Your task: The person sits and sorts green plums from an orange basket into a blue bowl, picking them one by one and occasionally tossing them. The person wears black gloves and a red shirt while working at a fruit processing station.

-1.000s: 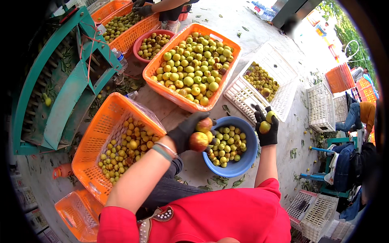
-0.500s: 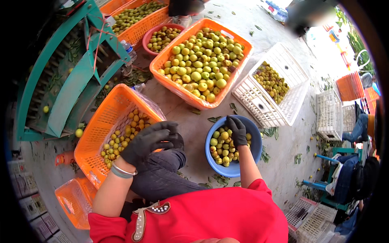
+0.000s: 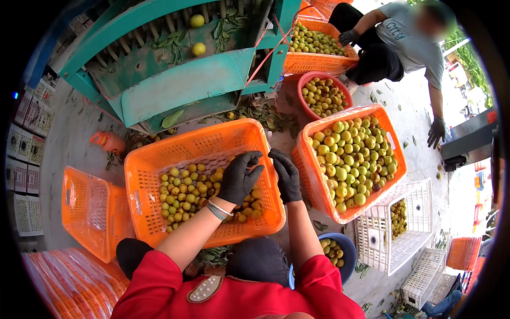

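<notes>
An orange crate, partly filled with small yellow-green and brownish round fruits, stands in front of me. My left hand, in a dark glove, is over its right part, with fingers bent, thumb apart and nothing visible between them. At the crate's right rim, my gloved right hand points its fingers toward the left hand, and no fruit shows in it. By my right forearm, a blue basin holds more fruits, partly hidden by my sleeve. A fuller orange crate of larger greenish fruits stands to the right.
A green machine stands at the far left, with leaves around its base. A red basin and another fruit crate are farther back, where a co-worker sits. A white crate lies at right; an orange basket is at left.
My view has swung to the left. My right hand has left the blue basin and come to the orange crate's rim, near my left hand. The co-worker has come more fully into view.
</notes>
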Demonstrator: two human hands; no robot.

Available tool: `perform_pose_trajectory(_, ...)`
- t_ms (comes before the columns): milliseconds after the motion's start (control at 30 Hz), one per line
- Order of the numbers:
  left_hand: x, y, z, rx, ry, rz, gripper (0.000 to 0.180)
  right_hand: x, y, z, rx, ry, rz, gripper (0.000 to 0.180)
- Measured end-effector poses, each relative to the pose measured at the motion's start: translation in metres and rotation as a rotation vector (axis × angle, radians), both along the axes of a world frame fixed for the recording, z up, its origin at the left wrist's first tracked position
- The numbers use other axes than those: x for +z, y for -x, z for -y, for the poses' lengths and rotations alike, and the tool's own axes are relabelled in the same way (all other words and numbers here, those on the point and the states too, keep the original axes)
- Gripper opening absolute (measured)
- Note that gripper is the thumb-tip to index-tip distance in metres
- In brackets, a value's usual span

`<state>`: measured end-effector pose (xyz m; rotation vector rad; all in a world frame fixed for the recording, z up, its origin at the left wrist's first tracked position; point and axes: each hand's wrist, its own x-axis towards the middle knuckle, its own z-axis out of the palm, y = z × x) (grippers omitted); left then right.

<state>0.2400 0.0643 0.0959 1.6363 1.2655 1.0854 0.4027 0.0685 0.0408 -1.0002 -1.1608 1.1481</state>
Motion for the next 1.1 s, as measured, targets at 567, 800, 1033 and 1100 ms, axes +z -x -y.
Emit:
perform_pose_trajectory(567, -0.032, -0.005, -0.036, -0.088, 0.055, 0.121, 0.023, -0.025, 0.02, -0.002, -0.032, -0.084, 0.08, 0.032)
perform_pose_trajectory(800, -0.032, 0.0, -0.035, -0.047, 0.084, -0.042, 0.019, -0.03, 0.023, -0.002, -0.046, -0.129, 0.167, 0.031)
perform_pose_trajectory(1033, -0.03, -0.004, -0.037, 0.001, 0.086, -0.012, 0.017, -0.036, 0.022, 0.0, -0.051, -0.121, 0.17, 0.033)
perform_pose_trajectory(1100, -0.041, -0.003, -0.038, 0.047, 0.043, -0.04, 0.017, -0.042, 0.025, -0.002, -0.048, -0.141, 0.181, 0.035)
